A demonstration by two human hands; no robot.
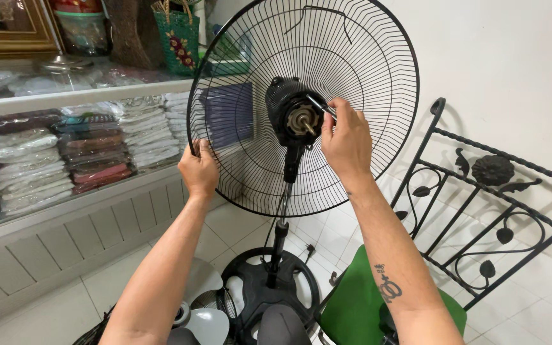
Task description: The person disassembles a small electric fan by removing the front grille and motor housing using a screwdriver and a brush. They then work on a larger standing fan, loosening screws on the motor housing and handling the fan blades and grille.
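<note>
A black pedestal fan stands in front of me with its rear wire guard [352,57] mounted and its front open. My left hand [198,170] grips the guard's lower left rim. My right hand [347,139] holds a thin metal tool [321,106], its tip at the motor hub [299,119], where the bare shaft shows. The fan's pole [280,230] runs down to a round black base [269,287] on the floor.
Pale fan blades [207,319] lie on the tiled floor by the base. A green seat [352,306] is at lower right, with a black wrought-iron frame [480,204] leaning on the white wall. A glass counter with stacked folded cloth [65,153] fills the left.
</note>
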